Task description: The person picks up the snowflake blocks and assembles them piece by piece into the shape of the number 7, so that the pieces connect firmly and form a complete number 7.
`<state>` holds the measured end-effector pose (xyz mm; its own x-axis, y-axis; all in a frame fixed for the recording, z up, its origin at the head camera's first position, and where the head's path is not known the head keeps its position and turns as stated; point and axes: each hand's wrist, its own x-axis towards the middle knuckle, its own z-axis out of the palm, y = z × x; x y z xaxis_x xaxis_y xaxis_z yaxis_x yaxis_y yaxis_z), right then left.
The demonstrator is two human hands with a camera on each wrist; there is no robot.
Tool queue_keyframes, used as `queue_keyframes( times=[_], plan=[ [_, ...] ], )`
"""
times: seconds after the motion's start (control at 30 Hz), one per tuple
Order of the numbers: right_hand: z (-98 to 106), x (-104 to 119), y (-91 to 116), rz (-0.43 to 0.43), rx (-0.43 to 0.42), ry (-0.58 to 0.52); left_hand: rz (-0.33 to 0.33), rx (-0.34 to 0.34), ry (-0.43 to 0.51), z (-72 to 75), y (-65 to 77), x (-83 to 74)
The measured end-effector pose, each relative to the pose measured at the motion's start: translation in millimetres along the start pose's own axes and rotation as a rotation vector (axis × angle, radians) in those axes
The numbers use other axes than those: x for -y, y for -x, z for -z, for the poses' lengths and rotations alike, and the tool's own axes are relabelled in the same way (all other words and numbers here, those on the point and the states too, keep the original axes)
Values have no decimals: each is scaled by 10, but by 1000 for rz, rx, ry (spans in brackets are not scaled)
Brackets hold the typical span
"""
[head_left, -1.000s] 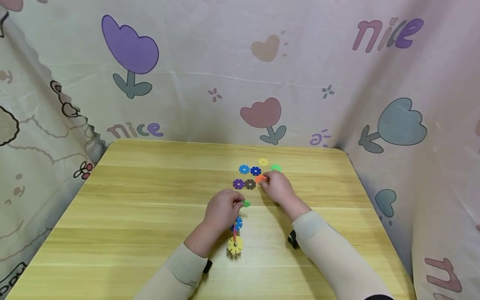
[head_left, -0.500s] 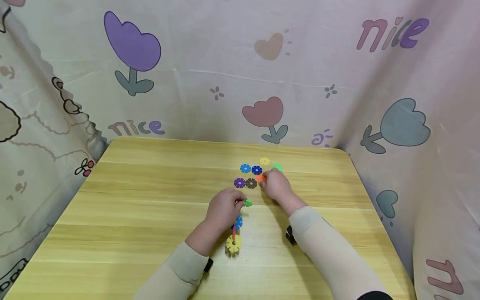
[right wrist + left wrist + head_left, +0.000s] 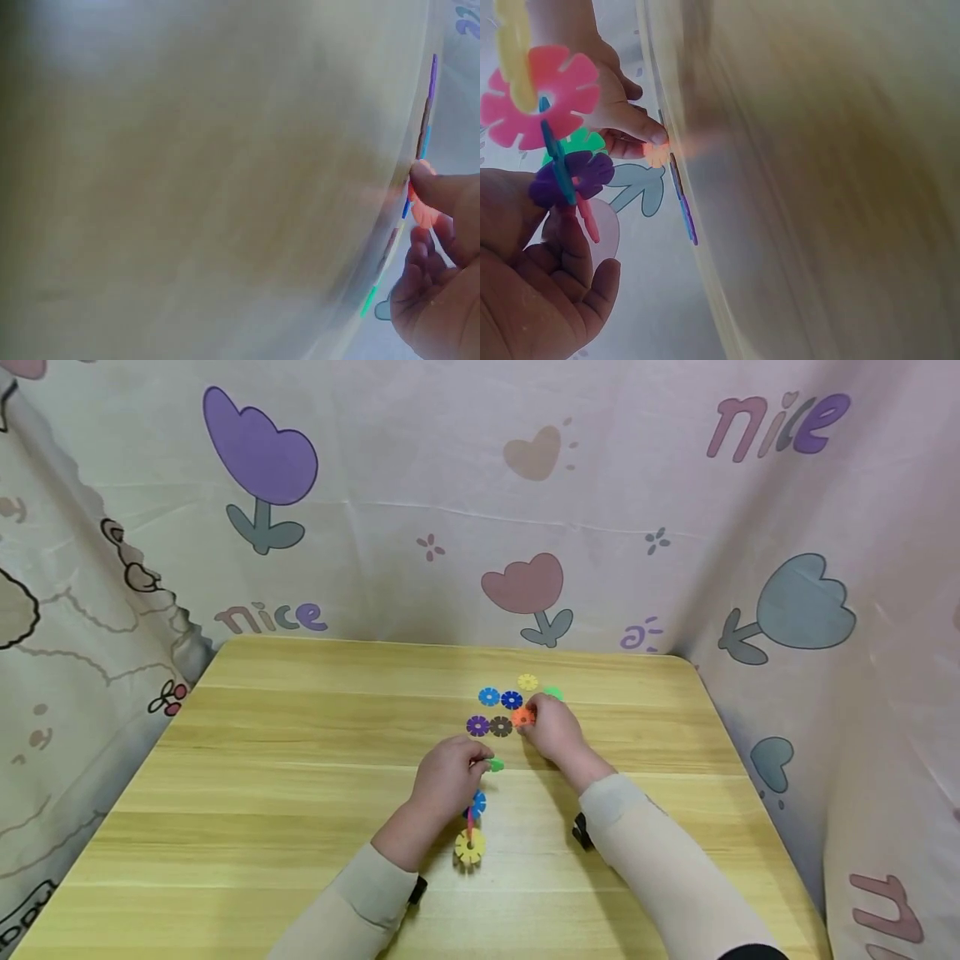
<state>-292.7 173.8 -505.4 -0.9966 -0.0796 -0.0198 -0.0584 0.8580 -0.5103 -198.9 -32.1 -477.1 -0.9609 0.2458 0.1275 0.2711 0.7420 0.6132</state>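
Right hand [image 3: 557, 731] pinches the orange notched disc [image 3: 522, 718], tipped up, and it's beyond and right of the interlocked disc chain [image 3: 478, 802] pinched in the left hand [image 3: 447, 778]!

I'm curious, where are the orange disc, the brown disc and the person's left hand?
Orange disc [image 3: 517, 716]: head view, its uncovered left part.
Brown disc [image 3: 500, 726]: head view, its middle.
Left hand [image 3: 447, 777]: head view, back of the hand.

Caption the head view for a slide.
The left hand holds a chain of notched discs; the right hand pinches an orange disc at a wood-grain table.
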Motion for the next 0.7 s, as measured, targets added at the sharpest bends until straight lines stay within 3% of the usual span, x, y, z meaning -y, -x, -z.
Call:
queue_keyframes(
  times=[0.27,0.7],
  plan=[
    [76,12,142,67,-50,-32,-6,-22,0,3,9,22],
    [193,7,490,140,-106,-286,0,-63,26,30,22,15]
  ],
)
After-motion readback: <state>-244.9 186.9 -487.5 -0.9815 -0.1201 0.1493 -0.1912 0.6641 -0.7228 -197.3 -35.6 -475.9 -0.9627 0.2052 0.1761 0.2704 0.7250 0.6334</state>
